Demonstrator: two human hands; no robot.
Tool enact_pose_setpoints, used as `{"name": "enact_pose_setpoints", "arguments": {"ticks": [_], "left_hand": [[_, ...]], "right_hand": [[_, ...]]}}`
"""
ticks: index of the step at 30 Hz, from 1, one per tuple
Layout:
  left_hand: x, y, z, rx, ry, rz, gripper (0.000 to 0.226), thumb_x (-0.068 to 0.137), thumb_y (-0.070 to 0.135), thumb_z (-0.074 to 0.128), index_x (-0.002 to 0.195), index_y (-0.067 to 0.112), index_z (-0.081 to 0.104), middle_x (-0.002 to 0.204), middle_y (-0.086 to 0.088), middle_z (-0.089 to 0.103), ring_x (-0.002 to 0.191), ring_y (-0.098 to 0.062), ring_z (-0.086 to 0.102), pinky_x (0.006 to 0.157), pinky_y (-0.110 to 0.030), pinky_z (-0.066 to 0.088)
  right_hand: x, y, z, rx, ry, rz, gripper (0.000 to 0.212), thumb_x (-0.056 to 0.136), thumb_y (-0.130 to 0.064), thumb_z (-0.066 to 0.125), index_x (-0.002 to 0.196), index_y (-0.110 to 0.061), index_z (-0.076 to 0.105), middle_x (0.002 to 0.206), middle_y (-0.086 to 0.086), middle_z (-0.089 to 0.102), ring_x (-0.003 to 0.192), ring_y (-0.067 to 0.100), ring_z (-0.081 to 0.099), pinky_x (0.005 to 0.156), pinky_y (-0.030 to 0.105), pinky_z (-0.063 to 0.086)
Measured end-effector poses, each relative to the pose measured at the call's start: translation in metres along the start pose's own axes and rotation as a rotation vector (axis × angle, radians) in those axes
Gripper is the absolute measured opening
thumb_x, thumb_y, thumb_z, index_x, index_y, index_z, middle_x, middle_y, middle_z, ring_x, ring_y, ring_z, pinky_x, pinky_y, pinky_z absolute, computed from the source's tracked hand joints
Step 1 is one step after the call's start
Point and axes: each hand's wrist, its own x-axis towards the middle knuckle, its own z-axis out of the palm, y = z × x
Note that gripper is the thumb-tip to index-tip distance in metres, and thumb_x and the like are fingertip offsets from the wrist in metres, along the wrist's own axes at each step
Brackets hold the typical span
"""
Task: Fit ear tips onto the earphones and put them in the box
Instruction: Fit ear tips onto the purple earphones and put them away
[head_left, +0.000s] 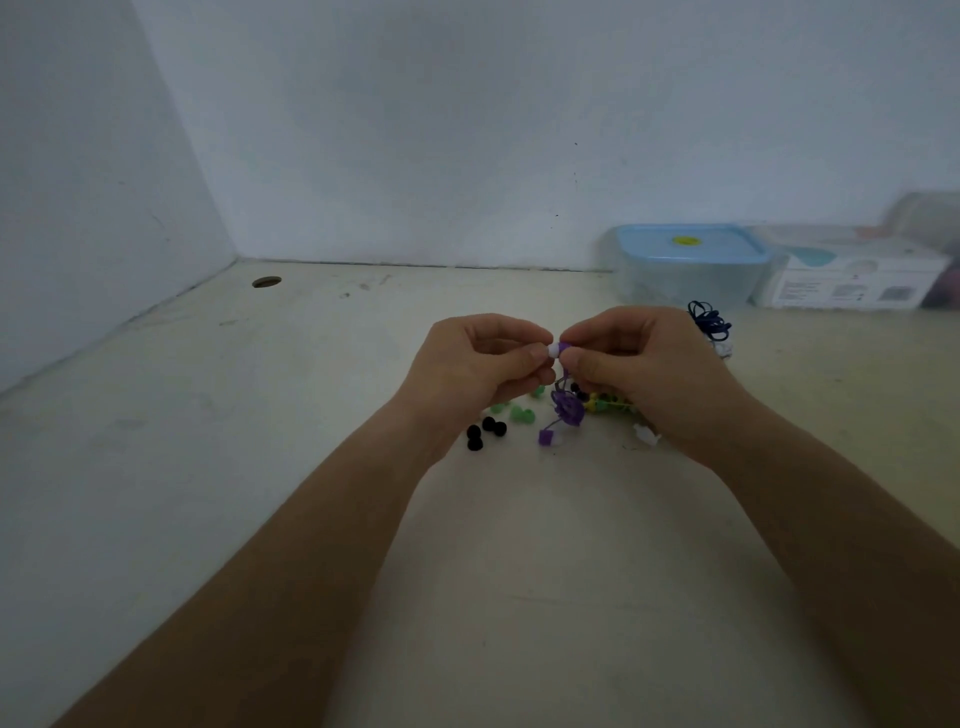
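Pale, scuffed tabletop (260, 415) in a corner of bare white walls (467, 130).
Over its middle, the left grip (483, 364) pinches a white ear tip (553, 351) against the purple earphone (565, 346) pinched by the right grip (639, 369); fingertips hide most of both. The blue-lidded box (685, 260) stands closed at the far right edge, blurred, beside an unreadable carton (852, 280).

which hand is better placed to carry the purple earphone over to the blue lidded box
Probably the right hand: it pinches the purple earphone, and the blue-lidded box stands back right, on that hand's side. The left hand only pinches the white ear tip.
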Motion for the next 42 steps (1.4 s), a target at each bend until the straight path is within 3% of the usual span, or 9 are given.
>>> {"name": "enact_pose_setpoints", "arguments": {"ticks": [7,12,25,32,42], "left_hand": [[-0.0009,-0.0009,0.0012,0.012,0.007,0.019,0.016,0.083,0.002,0.075,0.099,0.001,0.073,0.089,-0.018,0.075,0.084,-0.026,0.074,0.083,-0.031,0.06],[-0.001,-0.0011,0.0025,0.044,0.023,0.06,0.014,0.081,0.001,0.075,0.095,0.001,0.074,0.085,-0.018,0.075,0.08,-0.025,0.074,0.078,-0.028,0.06],[-0.0004,-0.0037,0.0021,0.058,-0.012,0.097,0.01,0.083,0.0,0.073,0.093,0.001,0.074,0.086,-0.019,0.075,0.081,-0.027,0.074,0.081,-0.032,0.06],[0.0016,-0.0056,-0.0006,0.031,-0.033,0.067,0.013,0.085,0.0,0.07,0.095,0.006,0.075,0.088,-0.016,0.076,0.085,-0.026,0.074,0.081,-0.03,0.06],[0.0024,-0.0068,-0.002,-0.017,-0.061,0.039,0.013,0.085,0.002,0.07,0.098,0.004,0.073,0.094,-0.019,0.075,0.087,-0.025,0.074,0.079,-0.027,0.059]], "right_hand": [[0.0008,0.0015,-0.0011,0.009,-0.003,0.008,0.012,0.082,-0.002,0.076,0.094,-0.005,0.075,0.077,0.011,0.075,0.065,0.017,0.067,0.066,0.025,0.057],[0.0024,0.0033,-0.0039,-0.021,-0.008,0.011,0.013,0.083,-0.004,0.077,0.094,-0.008,0.076,0.079,0.011,0.076,0.071,0.025,0.069,0.072,0.032,0.06],[0.0046,0.0052,-0.0053,0.011,-0.03,0.063,0.012,0.085,-0.004,0.074,0.096,-0.009,0.076,0.082,0.013,0.076,0.073,0.023,0.069,0.07,0.028,0.056],[0.0037,0.0058,-0.0038,-0.037,-0.007,0.024,0.012,0.085,-0.006,0.076,0.094,-0.014,0.077,0.08,0.008,0.076,0.073,0.021,0.07,0.075,0.034,0.059],[-0.0005,0.0002,-0.0011,-0.029,-0.036,-0.009,0.014,0.086,-0.005,0.073,0.1,-0.008,0.076,0.083,0.012,0.076,0.074,0.021,0.069,0.072,0.028,0.06]]}}
